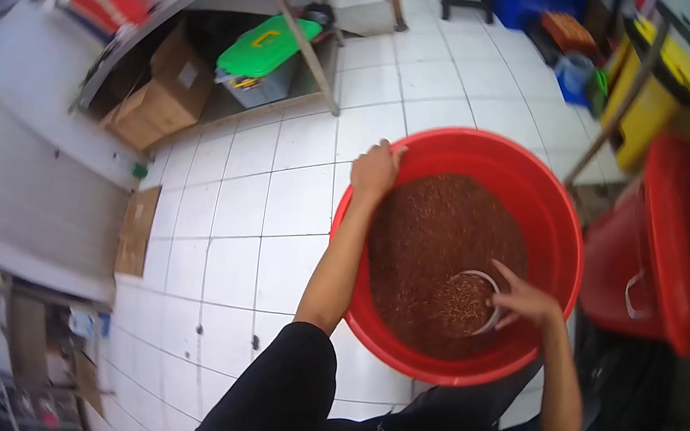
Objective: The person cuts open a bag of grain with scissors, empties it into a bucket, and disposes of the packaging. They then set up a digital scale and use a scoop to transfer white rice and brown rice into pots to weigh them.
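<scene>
A large round red tub (569, 221) holds a bed of reddish-brown grains (439, 238). My left hand (376, 170) grips the tub's rim at its upper left, fingers wrapped over the edge. Inside the tub, at the lower right, my right hand (523, 300) is closed on the rim of a white round container (492, 282). Lighter brown grains fill that container, which sits in the darker grains. Its lower part is hidden by the grains and my hand.
Right of the tub stands a red bin with a red lid (685, 246); a yellow bin (658, 92) is behind it. At the upper left, a metal-legged table shelters a cardboard box (164, 93) and a green-lidded container (270, 46). The floor is white tile (235, 244).
</scene>
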Available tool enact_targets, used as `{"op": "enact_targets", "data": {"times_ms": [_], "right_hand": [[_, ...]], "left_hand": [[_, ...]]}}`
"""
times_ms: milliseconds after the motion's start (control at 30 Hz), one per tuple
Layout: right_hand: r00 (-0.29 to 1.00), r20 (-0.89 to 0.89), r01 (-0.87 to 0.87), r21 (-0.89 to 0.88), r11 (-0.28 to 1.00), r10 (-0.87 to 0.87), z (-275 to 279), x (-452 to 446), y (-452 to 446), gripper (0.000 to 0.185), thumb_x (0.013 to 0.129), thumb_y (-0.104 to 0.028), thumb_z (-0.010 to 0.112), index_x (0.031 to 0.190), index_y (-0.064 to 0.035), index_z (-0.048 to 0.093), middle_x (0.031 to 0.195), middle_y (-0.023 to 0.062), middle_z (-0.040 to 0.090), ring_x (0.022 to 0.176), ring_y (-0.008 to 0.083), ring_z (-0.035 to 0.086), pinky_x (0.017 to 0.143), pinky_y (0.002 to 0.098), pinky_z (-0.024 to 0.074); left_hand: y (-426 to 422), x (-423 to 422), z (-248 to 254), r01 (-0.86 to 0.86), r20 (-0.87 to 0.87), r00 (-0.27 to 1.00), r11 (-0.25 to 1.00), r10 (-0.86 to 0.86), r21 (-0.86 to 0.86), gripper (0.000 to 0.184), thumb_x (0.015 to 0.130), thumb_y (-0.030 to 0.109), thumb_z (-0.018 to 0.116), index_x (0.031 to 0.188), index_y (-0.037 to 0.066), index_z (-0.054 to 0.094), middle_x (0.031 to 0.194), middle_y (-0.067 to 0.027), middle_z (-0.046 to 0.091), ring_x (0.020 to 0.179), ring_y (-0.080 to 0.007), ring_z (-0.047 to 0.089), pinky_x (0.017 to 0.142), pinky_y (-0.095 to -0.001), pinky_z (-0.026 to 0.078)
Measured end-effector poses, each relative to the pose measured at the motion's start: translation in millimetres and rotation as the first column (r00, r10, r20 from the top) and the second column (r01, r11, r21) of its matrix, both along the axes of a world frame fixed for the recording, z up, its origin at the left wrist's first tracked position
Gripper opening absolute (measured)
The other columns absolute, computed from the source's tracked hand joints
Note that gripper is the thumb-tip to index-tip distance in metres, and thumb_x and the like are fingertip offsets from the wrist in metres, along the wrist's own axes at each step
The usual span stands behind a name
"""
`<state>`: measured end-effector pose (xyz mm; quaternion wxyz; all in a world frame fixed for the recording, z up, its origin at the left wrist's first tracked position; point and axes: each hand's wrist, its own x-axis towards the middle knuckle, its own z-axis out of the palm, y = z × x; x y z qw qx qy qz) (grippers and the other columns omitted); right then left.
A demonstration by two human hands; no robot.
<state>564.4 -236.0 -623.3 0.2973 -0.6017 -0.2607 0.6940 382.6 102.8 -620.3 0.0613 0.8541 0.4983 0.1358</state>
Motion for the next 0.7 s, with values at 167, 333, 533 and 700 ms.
{"op": "enact_targets", "data": {"times_ms": [167,333,533,700], "right_hand": [[0.879,0.004,0.459,0.27,0.847,-0.478,63.8,-13.1,-27.5,0.095,0.086,-0.017,0.063,0.154,-0.0194,-0.004,0.144,0.0174,0.038,0.115,0.0299,0.056,0.073,0.0414,0.0606],[0.671,-0.213,0.724,0.394,0.566,-0.71,43.6,-16.2,-12.1,0.095,0.087,-0.022,0.065,0.153,-0.0134,-0.003,0.152,0.0152,0.023,0.13,0.0335,0.042,0.09,0.0491,0.0524],[0.51,-0.387,0.855,0.328,0.402,-0.769,54.1,-28.0,-37.8,0.103,0.085,-0.02,0.068,0.152,-0.0141,-0.009,0.149,0.0202,0.026,0.128,0.0324,0.044,0.088,0.0506,0.0537],[0.437,-0.457,0.883,0.383,0.272,-0.775,77.3,-36.3,-99.5,0.102,0.085,-0.019,0.068,0.153,-0.0147,-0.008,0.133,0.0219,0.043,0.118,0.0297,0.052,0.085,0.0498,0.0559]], "left_hand": [[4.2,-0.8,-1.5,0.002,-0.002,1.0,1.0,-0.002,-0.001,0.054,0.097,0.052,0.042,0.103,0.001,0.059,0.093,-0.02,0.067,0.081,-0.0394,0.067,0.073,-0.0504,0.052],[1.0,4.2,-5.7,0.093,-0.102,0.991,0.992,-0.084,0.086,0.059,0.096,0.056,0.039,0.096,0.003,0.063,0.095,-0.0189,0.068,0.088,-0.0389,0.066,0.072,-0.0523,0.052],[7.7,5.2,-11.4,-0.005,-0.142,0.99,0.997,0.016,0.082,0.065,0.095,0.063,0.032,0.118,0.008,0.058,0.105,-0.0208,0.067,0.096,-0.0412,0.065,0.08,-0.0514,0.051],[32.2,-1.1,-28.0,0.071,-0.146,0.988,0.994,-0.058,0.08,0.071,0.092,0.067,0.032,0.12,0.009,0.06,0.107,-0.0223,0.066,0.095,-0.0431,0.064,0.08,-0.0544,0.05]]}}
